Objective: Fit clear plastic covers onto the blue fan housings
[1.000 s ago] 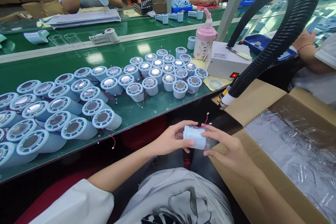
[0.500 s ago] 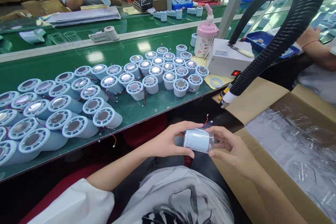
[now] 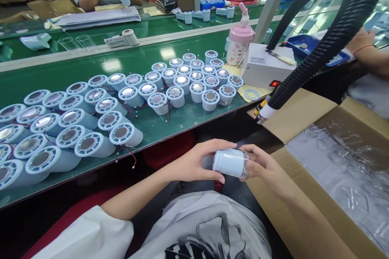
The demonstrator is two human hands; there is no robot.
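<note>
Above my lap, a light-blue cylindrical housing [image 3: 227,162] lies sideways inside a clear plastic sleeve [image 3: 244,164], whose see-through end sticks out to the right. My left hand [image 3: 209,160] is wrapped round the housing's left end, thumb below and fingers above. My right hand [image 3: 261,164] grips the sleeve's right end, with fingers curled at its rim. Beyond my hands, many similar blue housings [image 3: 210,100] stand or lean on the green bench [image 3: 170,129], with round metallic discs on their tops and thin red and black wires.
An open cardboard box [image 3: 281,158] of clear plastic parts [image 3: 349,170] lies to my right. Over it hangs a black corrugated hose [image 3: 306,64], joined to a white machine [image 3: 267,66]. A pink-lidded bottle [image 3: 240,44] stands beside the machine. Co-workers sit across the bench and at right.
My right hand's fingers have closed in over the sleeve's right end. The wires that stuck up above the housing are now mostly out of sight. My left hand keeps its hold.
</note>
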